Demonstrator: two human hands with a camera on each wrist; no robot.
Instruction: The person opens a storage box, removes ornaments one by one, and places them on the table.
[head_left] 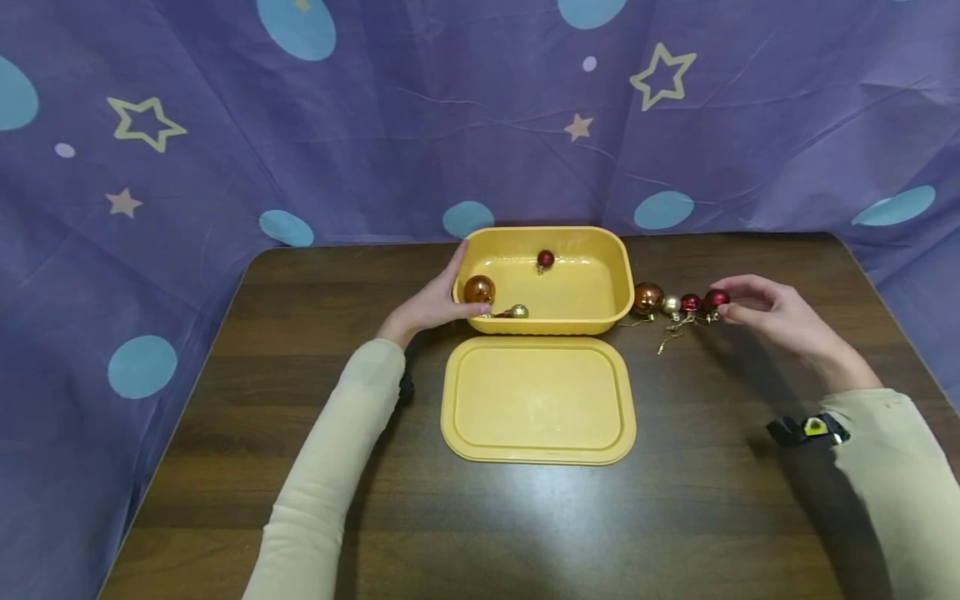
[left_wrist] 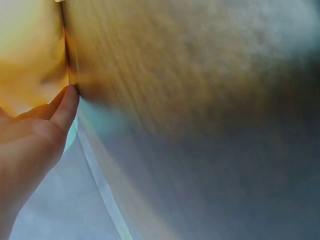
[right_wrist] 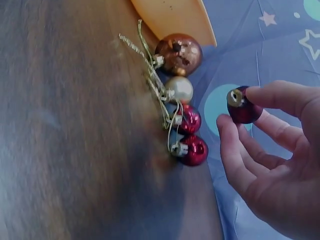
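Right hand point(head_left: 772, 312) is out to the right of the yellow tub point(head_left: 622, 287), grip closed on a small dark red ball point(right_wrist: 244, 106): pinched between fingertips and thumb, lifted off the surface point(head_left: 712, 500), gold cap facing the wrist camera. Remaining fingers loosely curled underneath.

Just below/beside that hand, a row of four ornaments lies on the surface next to the tub's right wall:
- copper ball point(right_wrist: 179, 54), nearest the tub, close to its rim
- pale gold ball point(right_wrist: 179, 89)
- red ball point(right_wrist: 190, 120)
- second red ball point(right_wrist: 192, 150), the end one, closest to the right hand

Their gold hanging strings point(right_wrist: 145, 60) are tangled together on the wood alongside them.

Left hand point(head_left: 435, 304) rests against the tub's left wall. Fingers look straight along the outside, thumb at the near-left corner by the rim. Not wrapped round anything; grip released, just touching. Left wrist view is blurred, shows only a finger against the yellow edge.

Inside the tub:
- large copper ball point(head_left: 479, 289) at the left end
- small gold ball point(head_left: 519, 312) by the near wall, with something red just beside it, too small to tell
- small red ball point(head_left: 545, 260) near the far wall

Yellow lid point(head_left: 537, 400) lies flat on the surface right in front of the tub, between the two forearms. Purple star-and-dot cloth point(head_left: 300, 125) hangs behind.
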